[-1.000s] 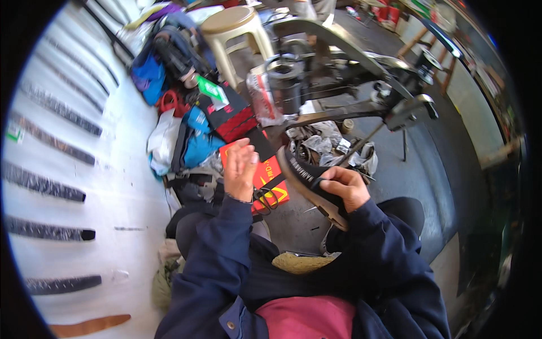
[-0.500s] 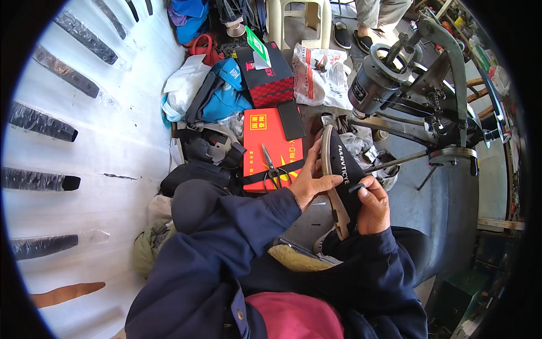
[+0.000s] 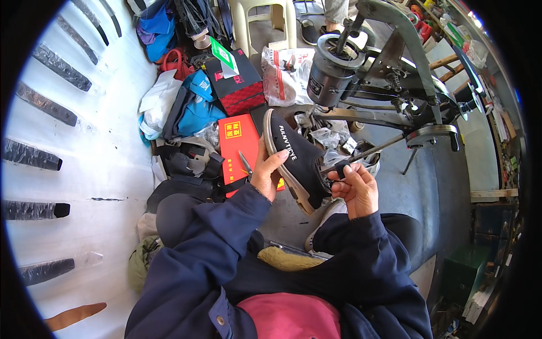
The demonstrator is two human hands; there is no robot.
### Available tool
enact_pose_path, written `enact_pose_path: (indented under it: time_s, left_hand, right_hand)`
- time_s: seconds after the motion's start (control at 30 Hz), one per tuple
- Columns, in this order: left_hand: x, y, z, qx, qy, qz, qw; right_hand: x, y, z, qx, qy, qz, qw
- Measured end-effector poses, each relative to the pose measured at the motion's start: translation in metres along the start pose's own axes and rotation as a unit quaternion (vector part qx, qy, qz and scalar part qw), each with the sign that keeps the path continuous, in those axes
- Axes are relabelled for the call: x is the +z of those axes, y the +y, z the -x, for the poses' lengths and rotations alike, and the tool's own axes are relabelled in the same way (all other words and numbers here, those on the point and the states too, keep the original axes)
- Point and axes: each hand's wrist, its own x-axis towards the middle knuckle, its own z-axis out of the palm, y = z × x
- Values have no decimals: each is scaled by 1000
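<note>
A black slip-on shoe with white lettering and a pale sole is held up in front of me, toe pointing away and its side turned upward. My left hand grips it along the sole edge, thumb over the upper. Close to the shoe's heel opening, my right hand pinches a small black piece between thumb and fingers. Whether that piece is joined to the shoe, I cannot tell. Beyond my left hand, scissors rest on a red box, partly covered by the hand.
A hand-cranked sewing machine stands to the right, its arm reaching toward the shoe. Farther off are a black and red box, a plastic bag and a cream stool. Another person's legs show at the back.
The shoe and both hands have shifted left in view. The shoe has turned so its heel opening shows more, and the black piece is now beside that opening. The view has swung right.
</note>
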Motion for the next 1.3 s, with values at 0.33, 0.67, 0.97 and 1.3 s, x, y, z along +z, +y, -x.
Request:
enact_pose_path:
  time_s: [0.33, 0.67, 0.97, 1.3]
  left_hand:
    - [2, 0, 2, -9, -6, 1, 1000]
    - [2, 2, 1, 3, -21, -12, 1000]
    - [4, 2, 2, 28, -33, -18, 999]
    - [17, -23, 10, 23, -67, -35, 997]
  right_hand:
    - [-2, 6, -3, 36, -64, -4, 997]
    - [5, 9, -3, 30, -75, 73, 994]
    - [3, 15, -4, 39, -44, 149, 987]
    - [8, 32, 4, 37, -39, 134, 990]
